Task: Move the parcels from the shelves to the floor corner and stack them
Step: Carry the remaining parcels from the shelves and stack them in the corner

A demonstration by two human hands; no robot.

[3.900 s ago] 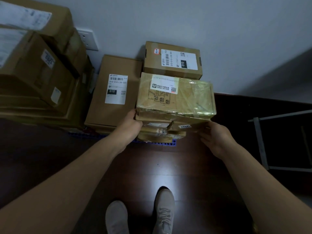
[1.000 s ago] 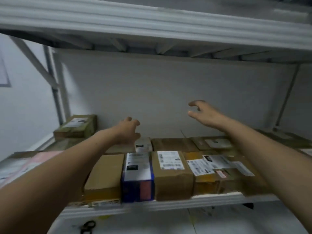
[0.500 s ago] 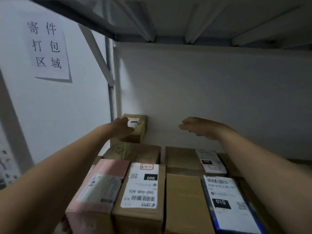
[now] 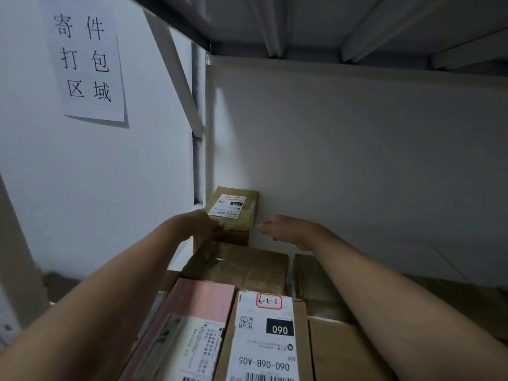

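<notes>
A small taped brown parcel [image 4: 242, 215] with a white label lies at the back left of the shelf, on top of a larger flat carton [image 4: 239, 266]. My left hand [image 4: 199, 225] holds its near left corner, the fingers wrapped on the side. My right hand [image 4: 286, 229] hovers just to the parcel's right, fingers extended toward it and not touching it. Several more parcels fill the shelf in front, among them a pink one [image 4: 192, 325] and a brown one [image 4: 264, 336] labelled 060.
The shelf's white back panel [image 4: 357, 160] stands right behind the small parcel. A grey upright post [image 4: 198, 149] and a diagonal brace close the left side. The shelf above [image 4: 330, 26] hangs low overhead. A paper sign [image 4: 85, 59] is on the left wall.
Earlier I set a parcel on the floor stack, then turned to the shelf. In the last half second my left hand closed on the small parcel's corner and my right hand moved closer to it.
</notes>
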